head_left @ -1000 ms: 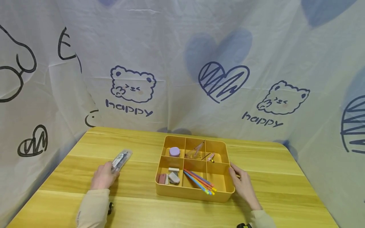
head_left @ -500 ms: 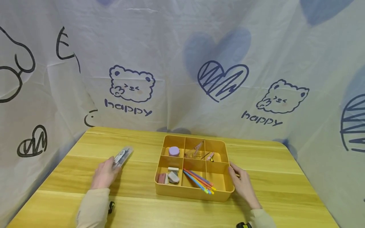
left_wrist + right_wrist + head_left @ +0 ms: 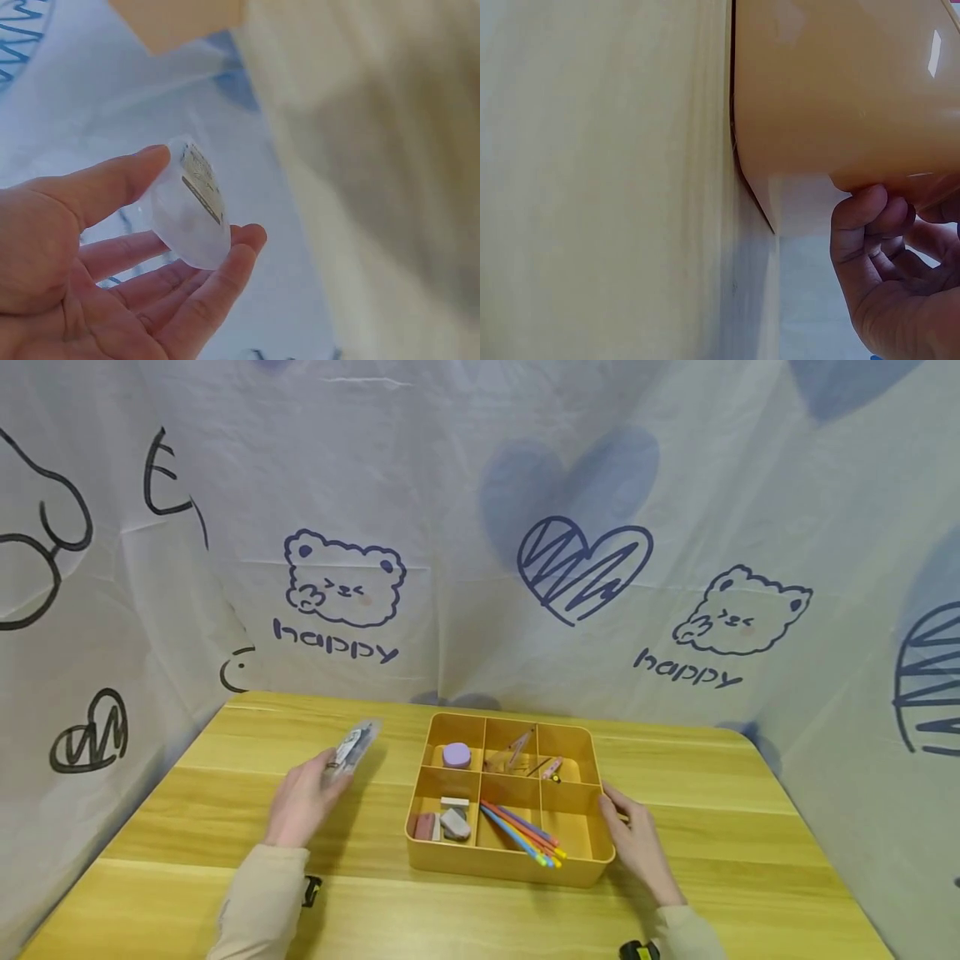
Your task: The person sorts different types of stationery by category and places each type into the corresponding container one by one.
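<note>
Between thumb and fingers, my left hand (image 3: 306, 797) holds a clear plastic packet (image 3: 354, 748) with a printed label and something dark inside. The packet is raised and tilted, left of a yellow divided organizer box (image 3: 504, 865). In the left wrist view, thumb and fingers pinch the clear packet (image 3: 187, 217) from opposite sides; its contents are not readable. My right hand (image 3: 637, 842) grips the box's right side near the rim. Curled fingers (image 3: 859, 210) touch the outer wall of the box (image 3: 840, 97) in the right wrist view; the thumb is mostly hidden there.
Colored pencils (image 3: 525, 835) lean over the box's front wall. Erasers (image 3: 454, 823) fill the front-left compartment. Behind are a purple round item (image 3: 457, 756), clear set squares (image 3: 517, 748) and a small pink item (image 3: 552, 767). A printed curtain (image 3: 465, 627) hangs around the wooden table (image 3: 720, 793).
My left hand has lifted the packet from the table and carried it rightward and away from me, toward the box. My right hand and the box have stayed in place.
</note>
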The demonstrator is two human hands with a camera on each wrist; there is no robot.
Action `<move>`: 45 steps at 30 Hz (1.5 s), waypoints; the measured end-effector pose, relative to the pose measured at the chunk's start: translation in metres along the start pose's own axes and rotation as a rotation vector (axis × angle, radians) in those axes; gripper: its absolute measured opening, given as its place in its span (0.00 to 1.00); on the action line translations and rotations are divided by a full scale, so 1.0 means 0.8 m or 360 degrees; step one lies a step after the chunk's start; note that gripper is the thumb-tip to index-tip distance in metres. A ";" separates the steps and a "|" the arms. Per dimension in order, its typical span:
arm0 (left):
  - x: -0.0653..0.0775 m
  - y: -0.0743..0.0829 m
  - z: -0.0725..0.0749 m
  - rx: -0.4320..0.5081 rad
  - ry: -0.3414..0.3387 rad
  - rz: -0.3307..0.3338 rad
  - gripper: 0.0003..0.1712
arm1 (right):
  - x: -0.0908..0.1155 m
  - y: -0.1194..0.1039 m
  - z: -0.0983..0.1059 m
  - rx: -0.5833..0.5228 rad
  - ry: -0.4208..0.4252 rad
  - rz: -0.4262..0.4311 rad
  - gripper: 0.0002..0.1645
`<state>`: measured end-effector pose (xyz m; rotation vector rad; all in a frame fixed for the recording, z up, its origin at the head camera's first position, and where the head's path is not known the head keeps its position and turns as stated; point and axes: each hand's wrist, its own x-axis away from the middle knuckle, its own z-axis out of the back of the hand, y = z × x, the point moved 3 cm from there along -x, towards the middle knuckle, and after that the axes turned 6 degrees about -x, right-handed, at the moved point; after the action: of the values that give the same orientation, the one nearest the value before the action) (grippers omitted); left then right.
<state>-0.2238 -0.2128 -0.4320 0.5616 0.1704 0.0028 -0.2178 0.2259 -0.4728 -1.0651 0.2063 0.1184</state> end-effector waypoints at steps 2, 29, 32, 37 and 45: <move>-0.001 0.014 0.006 0.0055 0.0021 -0.0036 0.32 | 0.000 0.000 0.000 -0.0006 -0.0002 -0.0004 0.26; 0.076 0.225 0.002 -0.0111 0.0103 -0.0931 0.20 | -0.001 0.002 0.001 -0.0024 0.0013 -0.0018 0.26; 0.083 0.242 -0.009 -0.0160 0.0083 -0.1043 0.19 | 0.000 0.003 0.003 -0.0057 0.0000 -0.0042 0.26; 0.089 0.270 -0.032 -0.0330 0.0112 -0.1193 0.10 | 0.000 0.006 0.005 -0.0402 -0.0144 -0.0267 0.31; 0.092 0.304 -0.070 -0.0675 0.0206 -0.1095 0.07 | -0.001 0.008 0.006 -0.0727 -0.0271 -0.0539 0.35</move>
<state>-0.1497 0.0259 -0.3614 0.0585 0.4703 -0.5818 -0.2191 0.2333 -0.4755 -1.5213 -0.1661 -0.0533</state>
